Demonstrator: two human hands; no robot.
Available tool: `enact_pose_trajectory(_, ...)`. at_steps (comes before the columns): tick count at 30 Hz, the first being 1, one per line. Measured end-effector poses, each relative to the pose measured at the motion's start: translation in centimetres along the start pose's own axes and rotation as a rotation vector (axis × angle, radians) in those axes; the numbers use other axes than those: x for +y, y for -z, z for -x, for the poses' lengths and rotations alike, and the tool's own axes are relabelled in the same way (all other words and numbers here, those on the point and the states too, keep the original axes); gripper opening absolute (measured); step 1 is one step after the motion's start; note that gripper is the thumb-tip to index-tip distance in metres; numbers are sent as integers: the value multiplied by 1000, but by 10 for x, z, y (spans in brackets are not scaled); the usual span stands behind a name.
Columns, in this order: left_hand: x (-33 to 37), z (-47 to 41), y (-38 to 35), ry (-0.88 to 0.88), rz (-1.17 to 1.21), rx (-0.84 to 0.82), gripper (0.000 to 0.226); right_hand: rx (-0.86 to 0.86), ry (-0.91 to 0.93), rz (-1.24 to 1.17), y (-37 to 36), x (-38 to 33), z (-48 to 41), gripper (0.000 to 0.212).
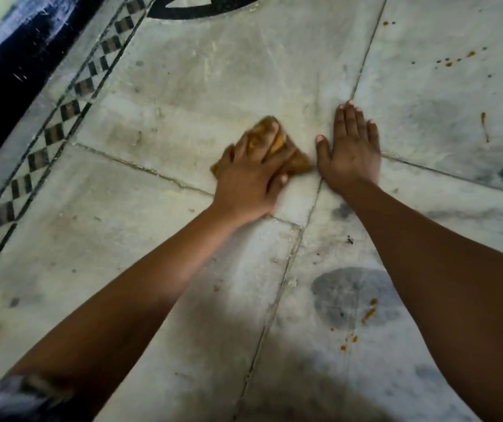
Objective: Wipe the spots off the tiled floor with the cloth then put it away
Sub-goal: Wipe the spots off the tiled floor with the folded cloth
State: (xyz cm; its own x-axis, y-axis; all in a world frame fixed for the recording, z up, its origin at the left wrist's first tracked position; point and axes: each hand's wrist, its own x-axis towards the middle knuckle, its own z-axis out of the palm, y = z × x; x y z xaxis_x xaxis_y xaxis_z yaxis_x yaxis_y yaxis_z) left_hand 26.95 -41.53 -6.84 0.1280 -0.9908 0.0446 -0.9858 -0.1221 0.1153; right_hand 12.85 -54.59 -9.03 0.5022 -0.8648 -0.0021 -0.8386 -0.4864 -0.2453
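Observation:
A crumpled yellow-brown cloth [297,161] lies on the pale marble floor [183,86] near the centre of the view. My left hand [250,175] presses down on it, fingers spread over the cloth, slightly blurred. My right hand [349,150] rests flat on the floor just right of the cloth, palm down, fingers together, holding nothing. Orange spots [457,60] dot the tile at the upper right. More orange spots [368,313] sit on a dark patch at the lower right.
A black-and-grey checkered border strip [52,134] runs diagonally along the left, with a dark skirting [6,77] beyond it. A black curved inlay [201,10] lies at the top. Grout lines cross under my hands. An orange streak [484,124] marks the right tile.

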Motion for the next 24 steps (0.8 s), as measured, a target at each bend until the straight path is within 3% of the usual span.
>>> enact_pose_trajectory(2, -26, 27, -2, -84, -51, 29, 49, 4, -2, 0, 0, 1, -1, 64)
enact_pose_trajectory(3, -47, 34, 0, -35, -80, 59, 47, -2, -5, 4, -1, 0, -1, 64)
enact_pose_trajectory(8, -116, -19, 19, 552, -9, 43, 41, 5, -11, 22, 0, -1, 0, 64)
enact_pose_trajectory(10, -106, -55, 26, 651, 22, 32, 39, 4, -6, 26, 0, -2, 2, 63)
enact_pose_trajectory(13, -61, -79, 20, 528, 46, 10, 39, 1, -1, 16, 0, -3, 1, 63)
enact_pose_trajectory(17, -15, -32, 3, 52, 61, 67, 44, 11, -3, 5, 1, -2, 2, 69)
enact_pose_trajectory(19, -26, 1, 1, -73, 61, 65, 43, 8, -2, 3, 1, -1, 2, 67)
enact_pose_trajectory(21, -55, 23, 6, -65, 41, 57, 43, 4, -10, 7, 0, 0, 2, 64)
enact_pose_trajectory(24, -117, 15, 16, 288, 17, 82, 43, 4, -11, 16, -1, -1, 1, 64)
